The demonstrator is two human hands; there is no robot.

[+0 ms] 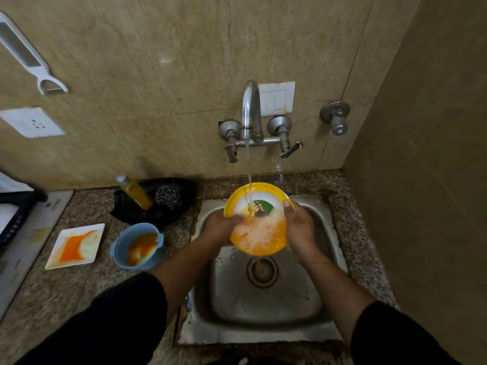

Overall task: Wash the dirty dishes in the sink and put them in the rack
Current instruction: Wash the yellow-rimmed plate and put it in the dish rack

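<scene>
A round yellow-rimmed plate [263, 196] with a green and brown picture is tilted over the steel sink [263, 325], under the running tap [251, 109]. Orange foamy water covers its lower half. My right hand [300, 227] grips the plate's right edge. My left hand [220, 227] lies on its left side with the fingers on the plate's face. On the counter to the left stand a blue bowl [123, 248] and a white square plate [89, 230], both smeared with orange sauce.
A black tray [184, 191] behind the sink's left corner holds a yellow soap bottle [137, 192] and a steel scrubber [168, 197]. A dark rack [15, 219] sits at the far left edge. A wall closes in on the right.
</scene>
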